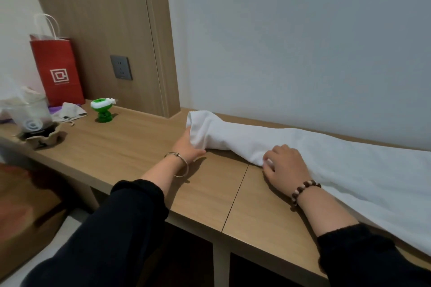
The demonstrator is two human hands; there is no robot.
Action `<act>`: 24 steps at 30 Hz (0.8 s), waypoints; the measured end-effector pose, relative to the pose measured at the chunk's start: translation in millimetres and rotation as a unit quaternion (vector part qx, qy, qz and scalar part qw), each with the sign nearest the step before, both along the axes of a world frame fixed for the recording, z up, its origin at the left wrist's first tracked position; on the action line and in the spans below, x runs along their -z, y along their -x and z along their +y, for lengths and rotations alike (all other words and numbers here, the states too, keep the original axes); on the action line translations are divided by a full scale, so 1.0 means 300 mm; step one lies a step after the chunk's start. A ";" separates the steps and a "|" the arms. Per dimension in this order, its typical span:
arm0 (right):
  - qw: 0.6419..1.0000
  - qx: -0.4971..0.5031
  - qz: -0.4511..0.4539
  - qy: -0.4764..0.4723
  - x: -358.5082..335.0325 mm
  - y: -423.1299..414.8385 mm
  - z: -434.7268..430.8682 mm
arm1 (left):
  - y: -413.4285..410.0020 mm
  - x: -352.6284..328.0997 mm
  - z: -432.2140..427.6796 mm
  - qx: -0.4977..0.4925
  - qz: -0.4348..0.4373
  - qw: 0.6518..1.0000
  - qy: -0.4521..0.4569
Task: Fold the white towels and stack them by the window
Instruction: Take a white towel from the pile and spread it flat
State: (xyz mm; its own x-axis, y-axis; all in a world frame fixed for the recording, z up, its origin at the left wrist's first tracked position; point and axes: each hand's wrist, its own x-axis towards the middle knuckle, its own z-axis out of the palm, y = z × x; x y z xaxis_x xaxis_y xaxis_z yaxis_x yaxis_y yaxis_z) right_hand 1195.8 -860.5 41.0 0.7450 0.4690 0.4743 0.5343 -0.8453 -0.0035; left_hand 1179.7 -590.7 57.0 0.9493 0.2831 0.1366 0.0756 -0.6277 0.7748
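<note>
A long white towel (326, 154) lies along the wooden counter (130, 147) against the wall, stretching from the middle out past the right edge of view. Its left end is bunched and lifted. My left hand (187, 144) grips that left end, fingers tucked under the cloth. My right hand (285, 165) pinches the towel's near edge further right, fingers curled on the fabric, palm down on the counter.
At the far left of the counter stand a red paper bag (58, 70), a green and white plastic gadget (102, 109), a cloth pouch (70, 112) and a clear plastic bag over a container (30, 114). A wall socket (121, 67) sits on the wood panel.
</note>
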 end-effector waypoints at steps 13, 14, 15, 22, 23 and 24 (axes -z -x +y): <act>0.979 0.046 -0.102 -0.172 -0.032 0.025 -0.015 | 0.171 -0.115 0.082 -0.044 0.258 0.906 0.332; 0.981 0.042 -0.087 -0.169 -0.031 0.034 -0.014 | 0.178 -0.130 0.092 -0.070 0.273 0.919 0.275; 0.985 0.037 -0.070 -0.156 -0.031 0.045 -0.014 | 0.192 -0.152 0.091 -0.085 0.294 0.930 0.206; 0.997 0.031 0.050 0.041 -0.046 0.141 -0.002 | 0.196 -0.143 0.011 -0.103 0.237 0.837 -0.482; 0.995 0.021 0.072 0.059 -0.044 0.152 0.003 | 0.187 -0.131 -0.028 -0.067 0.168 0.842 -0.509; 0.993 0.011 0.089 0.072 -0.042 0.161 0.007 | 0.178 -0.117 -0.064 -0.009 0.106 0.857 -0.505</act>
State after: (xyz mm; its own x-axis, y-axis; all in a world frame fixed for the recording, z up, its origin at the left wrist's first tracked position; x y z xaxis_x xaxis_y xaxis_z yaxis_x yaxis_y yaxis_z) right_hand 1147.4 -858.3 53.7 0.8215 0.5060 0.2627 0.5183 -0.8548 0.0256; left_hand 1126.3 -610.0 92.1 0.9796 0.1373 0.1465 0.1645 -0.9672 -0.1938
